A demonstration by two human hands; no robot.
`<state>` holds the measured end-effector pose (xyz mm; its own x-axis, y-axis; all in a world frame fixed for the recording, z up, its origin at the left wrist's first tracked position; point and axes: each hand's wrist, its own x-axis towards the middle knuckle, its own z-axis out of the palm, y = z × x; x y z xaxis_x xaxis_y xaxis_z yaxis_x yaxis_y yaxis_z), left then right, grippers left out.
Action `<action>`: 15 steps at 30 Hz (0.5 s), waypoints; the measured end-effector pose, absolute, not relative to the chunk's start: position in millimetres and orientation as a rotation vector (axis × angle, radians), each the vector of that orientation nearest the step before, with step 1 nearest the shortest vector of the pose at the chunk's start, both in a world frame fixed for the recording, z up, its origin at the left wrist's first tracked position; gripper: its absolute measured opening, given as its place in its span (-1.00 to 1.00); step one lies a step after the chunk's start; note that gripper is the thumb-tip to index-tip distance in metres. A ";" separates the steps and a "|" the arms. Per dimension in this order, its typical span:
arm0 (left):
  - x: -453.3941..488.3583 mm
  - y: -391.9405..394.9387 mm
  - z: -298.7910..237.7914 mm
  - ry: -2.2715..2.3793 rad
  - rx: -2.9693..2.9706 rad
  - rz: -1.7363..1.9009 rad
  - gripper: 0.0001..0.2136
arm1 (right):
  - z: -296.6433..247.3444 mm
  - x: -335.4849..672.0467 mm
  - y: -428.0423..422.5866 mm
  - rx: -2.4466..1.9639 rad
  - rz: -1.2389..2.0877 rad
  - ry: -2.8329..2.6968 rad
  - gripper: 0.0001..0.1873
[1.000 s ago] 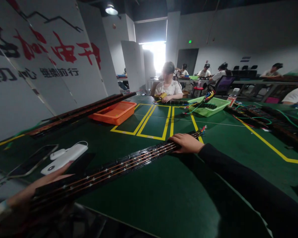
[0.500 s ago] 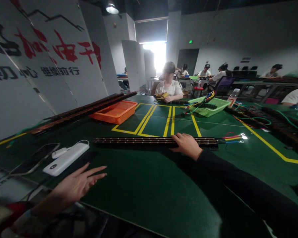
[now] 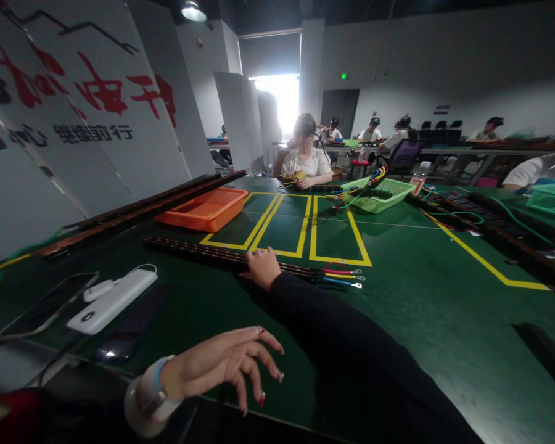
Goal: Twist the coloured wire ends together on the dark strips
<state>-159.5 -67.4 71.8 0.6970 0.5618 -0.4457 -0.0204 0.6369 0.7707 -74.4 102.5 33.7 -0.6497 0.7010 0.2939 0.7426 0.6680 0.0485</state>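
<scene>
Holds with the right hand (image 3: 261, 268) the long dark strip (image 3: 192, 250), fingers bent over its far edge, not far from the end with the coloured wires (image 3: 345, 277), the strip laid flat across the green table (image 3: 420, 302), just before the yellow tape lines (image 3: 359, 237) and near the orange basket (image 3: 206, 209). Hovers the left hand (image 3: 222, 367) empty above the near table edge, fingers loosely spread and a little curled, touching nothing, with a white power bank (image 3: 113, 301) and a dark phone (image 3: 132, 324) to its left. Faces, at the far side of the table, a seated person (image 3: 305, 165) in a white shirt, beside a green basket (image 3: 382, 196) with cables.
</scene>
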 end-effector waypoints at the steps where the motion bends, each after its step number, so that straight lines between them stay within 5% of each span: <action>1: -149.4 -66.1 72.0 0.701 0.852 0.308 -0.58 | 34.6 -85.4 99.6 -1.134 -0.241 -2.636 -0.50; 8: -125.8 -58.9 69.3 0.655 0.963 0.143 -0.63 | 65.9 -52.0 72.4 -0.797 -0.222 -2.570 -0.62; 15: -103.4 -36.2 59.9 0.628 0.879 0.208 -0.64 | 57.7 98.4 83.5 -1.111 -0.041 -2.356 -0.83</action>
<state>-103.4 -36.2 59.9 0.8025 0.4177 -0.4262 0.0806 0.6318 0.7709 98.4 83.5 57.7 -0.5214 0.7090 0.4748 0.7252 0.6614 -0.1913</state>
